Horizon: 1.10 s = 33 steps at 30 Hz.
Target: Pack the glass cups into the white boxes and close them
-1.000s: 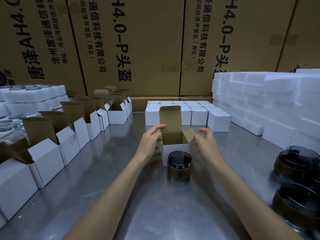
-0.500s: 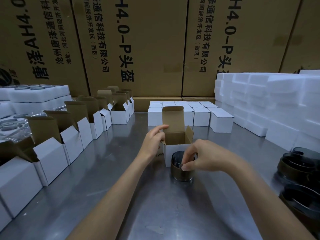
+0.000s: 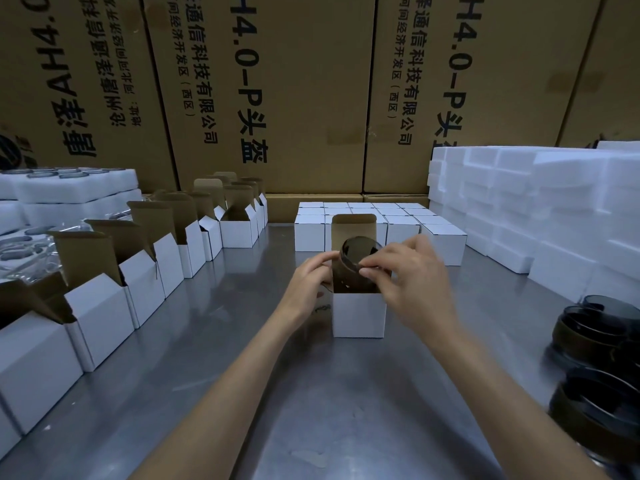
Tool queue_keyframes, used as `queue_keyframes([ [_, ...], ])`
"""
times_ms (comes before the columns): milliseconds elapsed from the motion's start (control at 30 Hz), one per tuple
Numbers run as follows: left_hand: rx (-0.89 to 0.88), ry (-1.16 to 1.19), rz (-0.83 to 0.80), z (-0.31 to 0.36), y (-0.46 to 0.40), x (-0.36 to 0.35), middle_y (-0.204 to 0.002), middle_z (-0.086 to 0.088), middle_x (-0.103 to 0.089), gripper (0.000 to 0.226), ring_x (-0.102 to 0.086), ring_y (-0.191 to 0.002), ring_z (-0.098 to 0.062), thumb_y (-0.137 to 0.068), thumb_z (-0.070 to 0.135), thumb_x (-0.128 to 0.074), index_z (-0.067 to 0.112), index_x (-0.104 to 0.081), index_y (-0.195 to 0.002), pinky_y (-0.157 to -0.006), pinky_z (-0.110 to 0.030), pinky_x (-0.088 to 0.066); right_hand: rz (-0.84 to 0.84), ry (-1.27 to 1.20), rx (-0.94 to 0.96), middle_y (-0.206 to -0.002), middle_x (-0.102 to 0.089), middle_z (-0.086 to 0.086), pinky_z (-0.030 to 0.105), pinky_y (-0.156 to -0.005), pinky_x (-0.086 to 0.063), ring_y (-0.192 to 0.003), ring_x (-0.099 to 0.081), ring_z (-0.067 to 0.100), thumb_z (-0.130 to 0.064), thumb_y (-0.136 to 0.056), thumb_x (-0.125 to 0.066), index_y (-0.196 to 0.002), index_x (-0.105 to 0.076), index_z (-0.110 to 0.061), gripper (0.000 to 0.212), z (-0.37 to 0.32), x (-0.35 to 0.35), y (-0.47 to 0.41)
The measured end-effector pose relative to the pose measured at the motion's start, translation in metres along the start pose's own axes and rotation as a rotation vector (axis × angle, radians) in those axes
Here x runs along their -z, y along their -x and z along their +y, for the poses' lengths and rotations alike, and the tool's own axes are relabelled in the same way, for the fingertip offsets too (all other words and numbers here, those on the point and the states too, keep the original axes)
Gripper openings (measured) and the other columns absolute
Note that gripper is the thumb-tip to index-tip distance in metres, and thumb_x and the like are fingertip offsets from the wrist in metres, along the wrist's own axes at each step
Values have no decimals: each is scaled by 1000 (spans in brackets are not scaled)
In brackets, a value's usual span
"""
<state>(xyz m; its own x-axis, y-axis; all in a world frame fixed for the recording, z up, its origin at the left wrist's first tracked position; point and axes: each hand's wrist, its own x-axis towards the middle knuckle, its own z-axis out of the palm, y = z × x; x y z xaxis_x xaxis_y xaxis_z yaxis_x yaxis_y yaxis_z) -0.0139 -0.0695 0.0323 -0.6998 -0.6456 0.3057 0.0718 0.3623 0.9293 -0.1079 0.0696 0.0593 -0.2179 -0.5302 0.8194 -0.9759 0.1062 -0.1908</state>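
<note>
Person, head-camera view — two forearms and two hands visible. Left hand (image 3: 306,284): bare, no glove, no ring to be seen. Right hand (image 3: 407,271): bare, no glove, nails short. Both forearms uncovered from wrist to the bottom edge of the frame — no sleeve, watch or band visible. Upper arms and clothing out of view.

Bare steel table (image 3: 311,393) lies open below the fingers (image 3: 372,263); open white boxes (image 3: 145,285) flank left, closed boxes (image 3: 401,220) behind, foam blocks (image 3: 540,216) and dark cups (image 3: 595,341) right.
</note>
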Motion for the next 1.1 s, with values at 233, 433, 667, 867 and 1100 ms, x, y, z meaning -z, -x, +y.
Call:
queue_keyframes([
  [233, 11, -9, -36, 1, 1, 0, -104, 4, -54, 46, -52, -102, -17, -67, 26, -39, 35, -62, -106, -87, -36, -46, -171, 128, 33, -89, -69, -14, 28, -77, -11, -100, -47, 25, -27, -84, -70, -90, -77, -29, 9, 12, -11, 9],
  [433, 3, -12, -46, 2, 2, -1, -102, 11, -51, 48, -49, -96, -10, -66, 27, -39, 33, -61, -108, -81, -28, -42, -305, 146, -12, -94, -63, -24, 30, -91, -8, -111, -35, 13, -34, -92, -58, -94, -73, -38, 16, 17, -12, 6],
  [667, 1, -11, -67, 1, 1, 1, -104, 3, -54, 47, -50, -98, -15, -69, 29, -38, 33, -61, -110, -88, -33, -43, -50, -284, -305, -104, -65, -17, 33, -102, -27, -109, -41, 9, -19, -97, -51, -106, -70, -33, 25, 21, -14, 6],
  [867, 48, 255, 40, 4, 0, 3, -116, 6, -61, 44, -52, -110, -15, -70, 35, -47, 32, -64, -111, -94, -33, -41, -77, -896, -811, -136, -52, -7, 36, -109, -37, -126, -46, 11, -19, -100, -44, -128, -55, -31, 32, 24, -19, 15],
  [1100, 68, 162, 15, -6, -2, -3, -107, 13, -58, 42, -55, -106, -10, -88, 6, -55, 44, -54, -105, -95, -35, -44, -193, -1010, -811, -129, -49, -13, 25, -83, -45, -113, -53, 5, -18, -93, -58, -127, -46, -45, 46, 27, -37, 20],
])
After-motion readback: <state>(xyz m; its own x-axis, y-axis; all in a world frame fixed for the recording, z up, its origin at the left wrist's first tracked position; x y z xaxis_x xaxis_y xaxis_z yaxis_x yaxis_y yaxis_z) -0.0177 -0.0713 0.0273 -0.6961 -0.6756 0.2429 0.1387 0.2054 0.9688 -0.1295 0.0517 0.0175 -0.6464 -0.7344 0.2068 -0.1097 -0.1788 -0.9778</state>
